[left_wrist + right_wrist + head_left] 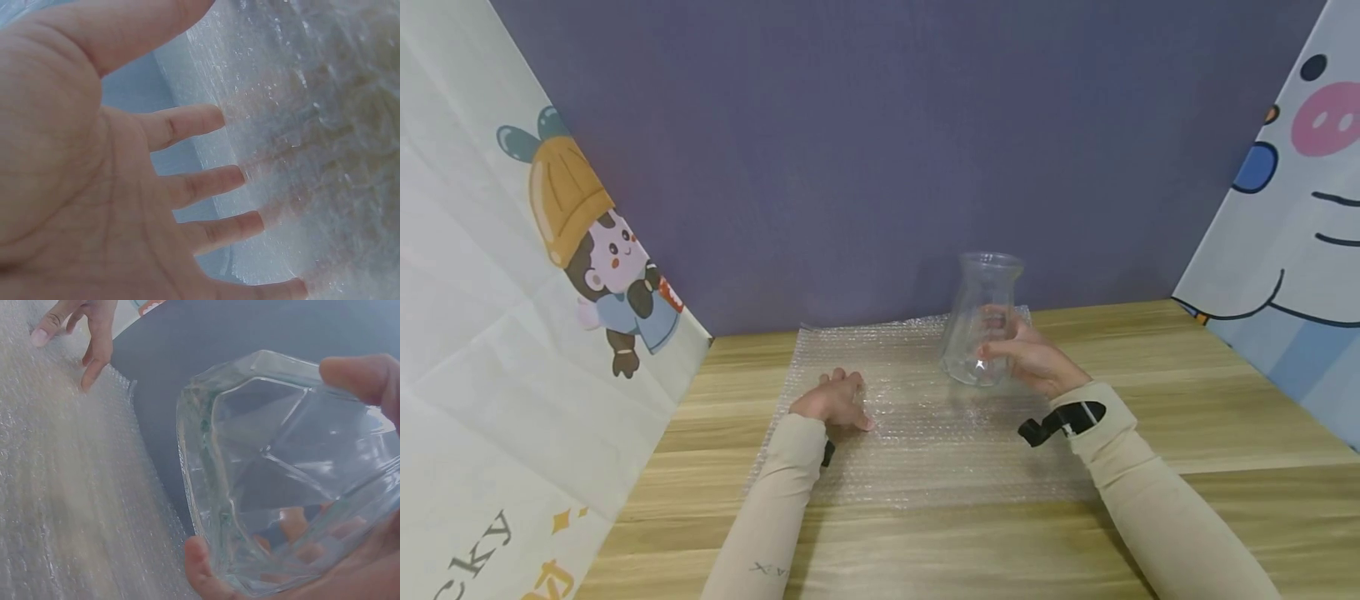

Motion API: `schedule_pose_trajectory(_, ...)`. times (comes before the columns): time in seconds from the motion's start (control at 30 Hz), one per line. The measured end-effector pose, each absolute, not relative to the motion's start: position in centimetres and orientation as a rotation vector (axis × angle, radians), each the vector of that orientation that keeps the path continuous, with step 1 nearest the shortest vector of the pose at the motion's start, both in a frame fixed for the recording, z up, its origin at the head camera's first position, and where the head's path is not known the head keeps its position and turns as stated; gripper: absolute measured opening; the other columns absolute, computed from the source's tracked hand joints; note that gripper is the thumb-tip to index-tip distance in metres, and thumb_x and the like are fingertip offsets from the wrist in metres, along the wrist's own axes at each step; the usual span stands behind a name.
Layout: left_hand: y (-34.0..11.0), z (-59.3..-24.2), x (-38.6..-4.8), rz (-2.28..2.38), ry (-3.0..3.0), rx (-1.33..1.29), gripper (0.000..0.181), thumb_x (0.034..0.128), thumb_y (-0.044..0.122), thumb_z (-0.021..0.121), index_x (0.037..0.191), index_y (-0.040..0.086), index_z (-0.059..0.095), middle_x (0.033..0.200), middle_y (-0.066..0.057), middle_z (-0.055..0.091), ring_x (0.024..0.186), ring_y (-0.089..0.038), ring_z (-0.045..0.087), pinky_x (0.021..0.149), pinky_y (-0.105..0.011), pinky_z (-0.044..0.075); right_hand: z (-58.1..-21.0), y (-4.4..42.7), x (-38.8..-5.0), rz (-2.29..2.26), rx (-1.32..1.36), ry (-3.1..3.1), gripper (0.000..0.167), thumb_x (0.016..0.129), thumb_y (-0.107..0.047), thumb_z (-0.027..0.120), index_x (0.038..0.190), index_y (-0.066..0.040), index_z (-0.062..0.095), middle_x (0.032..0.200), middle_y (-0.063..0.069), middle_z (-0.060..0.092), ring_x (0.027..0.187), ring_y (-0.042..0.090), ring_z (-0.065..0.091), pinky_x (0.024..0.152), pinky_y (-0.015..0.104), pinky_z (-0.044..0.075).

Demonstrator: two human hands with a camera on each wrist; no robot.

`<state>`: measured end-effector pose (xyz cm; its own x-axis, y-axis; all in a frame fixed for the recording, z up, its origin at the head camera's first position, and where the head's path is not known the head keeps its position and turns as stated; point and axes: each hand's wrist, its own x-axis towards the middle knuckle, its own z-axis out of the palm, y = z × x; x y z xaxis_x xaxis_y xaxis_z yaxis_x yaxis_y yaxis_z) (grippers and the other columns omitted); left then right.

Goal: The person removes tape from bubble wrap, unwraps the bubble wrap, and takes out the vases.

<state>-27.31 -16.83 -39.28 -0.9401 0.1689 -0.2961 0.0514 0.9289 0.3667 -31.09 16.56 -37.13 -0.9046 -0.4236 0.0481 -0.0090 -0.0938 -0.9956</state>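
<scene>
A clear glass vase (967, 333) with a flared rim and a faceted base stands out against the purple backdrop in the head view. My right hand (1033, 358) grips its side, thumb and fingers spread round the glass. The right wrist view looks at the angular base of the vase (269, 450), which appears lifted off the surface. Beneath it lies a sheet of bubble wrap (910, 467), spread flat on the table. My left hand (835, 402) rests at the sheet's left part, its fingers extended; in the left wrist view the fingertips (232, 177) touch the wrap.
The wood-grain table (1165, 367) extends past the wrap on both sides. A purple panel (865, 167) rises at the table's back edge. White cloths with cartoon prints hang at the left (497, 292) and right (1292, 250).
</scene>
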Motion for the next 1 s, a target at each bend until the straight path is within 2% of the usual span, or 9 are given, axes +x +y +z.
schedule_pose_trajectory(0.13,-16.8,-39.4,-27.3,0.503,2.762,0.165,0.085,0.0834,0.036,0.084,0.152,0.01,0.043,0.16,-0.023,0.032,0.151,-0.048,0.024,0.117,-0.066,0.034,-36.9,16.8,-31.0,-2.099,-0.465,1.893,0.082,0.084,0.01,0.06,0.154,-0.007,0.02,0.143,0.016,0.032,0.103,0.017,0.059,0.088,0.032,0.057)
schedule_pose_trajectory(0.33,-16.7,-39.3,-27.3,0.495,2.762,0.176,0.083,0.0836,0.036,0.084,0.151,0.009,0.044,0.154,-0.021,0.038,0.146,-0.046,0.031,0.114,-0.064,0.038,-36.7,17.3,-31.1,-2.126,-0.479,1.882,0.075,0.084,0.012,0.06,0.145,-0.019,0.029,0.135,0.009,0.035,0.1,0.016,0.059,0.088,0.031,0.057)
schedule_pose_trajectory(0.5,-16.8,-39.3,-27.3,0.485,2.762,0.192,0.079,0.0839,0.036,0.084,0.148,0.009,0.046,0.15,-0.02,0.041,0.143,-0.045,0.034,0.113,-0.063,0.039,-36.6,17.5,-31.3,-2.144,-0.461,1.878,0.072,0.084,0.013,0.059,0.141,-0.024,0.032,0.133,0.006,0.036,0.094,0.013,0.061,0.087,0.031,0.057)
schedule_pose_trajectory(0.67,-16.9,-39.5,-27.5,0.47,2.769,0.205,0.079,0.0836,0.036,0.084,0.147,0.008,0.046,0.147,-0.02,0.043,0.141,-0.045,0.035,0.113,-0.062,0.04,-36.5,17.7,-31.5,-2.12,-0.451,1.931,0.073,0.086,0.009,0.062,0.144,-0.022,0.031,0.136,0.006,0.032,0.089,0.012,0.061,0.086,0.029,0.056)
schedule_pose_trajectory(0.87,-17.0,-39.7,-27.8,0.478,2.767,0.213,0.08,0.083,0.037,0.084,0.148,0.008,0.046,0.148,-0.02,0.043,0.142,-0.046,0.035,0.114,-0.062,0.038,-36.3,18.0,-31.5,-2.119,-0.431,1.954,0.077,0.087,0.01,0.059,0.151,-0.015,0.024,0.137,0.005,0.034,0.097,0.014,0.06,0.087,0.032,0.058)
schedule_pose_trajectory(1.0,-17.1,-39.7,-27.9,0.481,2.767,0.218,0.081,0.083,0.037,0.084,0.148,0.008,0.046,0.149,-0.021,0.042,0.143,-0.047,0.034,0.115,-0.063,0.038,-36.2,18.2,-31.6,-2.134,-0.413,1.964,0.078,0.087,0.01,0.06,0.151,-0.015,0.024,0.135,0.004,0.036,0.103,0.015,0.058,0.087,0.032,0.058)
